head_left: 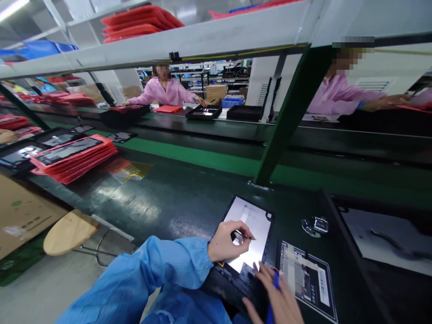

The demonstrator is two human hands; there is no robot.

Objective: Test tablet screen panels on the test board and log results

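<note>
A black tablet panel (248,220) with a shiny silver back lies on the dark bench in front of me. My left hand (225,241) is closed in a pinch on a thin dark tool whose tip rests on the silver surface. My right hand (276,294) sits at the panel's near corner, fingers partly spread, with a blue strip (274,288) against them; whether it grips the strip is unclear. A second open tablet (308,279) showing its inner parts lies just right of it.
A small metal tape holder (315,225) sits behind the tablets, a grey tray (388,238) to the right. Red trays with panels (72,157) are stacked at left, a wooden stool (69,231) and cardboard box (20,213) below. Two people in pink work across the conveyor (202,157).
</note>
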